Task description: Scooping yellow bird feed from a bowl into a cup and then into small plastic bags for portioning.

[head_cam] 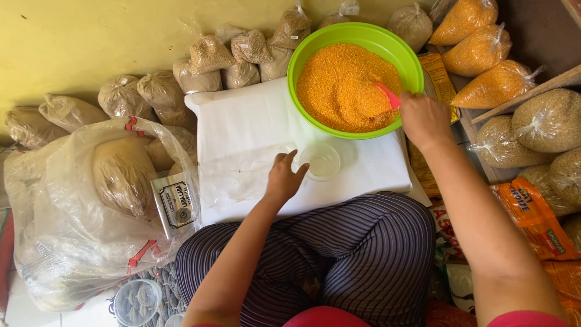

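A green bowl (315,45) full of orange grain (339,85) stands at the far edge of a white board (254,115) in front of my lap. My right hand (423,118) grips the handle of a pink scoop (388,95) whose head is buried in the grain. My left hand (283,177) rests on the board, fingers bent over a stack of clear plastic bags (239,172). A small clear plastic cup (321,161) sits just right of that hand, below the bowl.
Tied bags of brown grain (209,54) line the yellow wall behind the board. Orange and brown grain bags (493,85) pile up at the right. A large clear sack (91,206) of bags sits at the left, round lids (138,301) below it.
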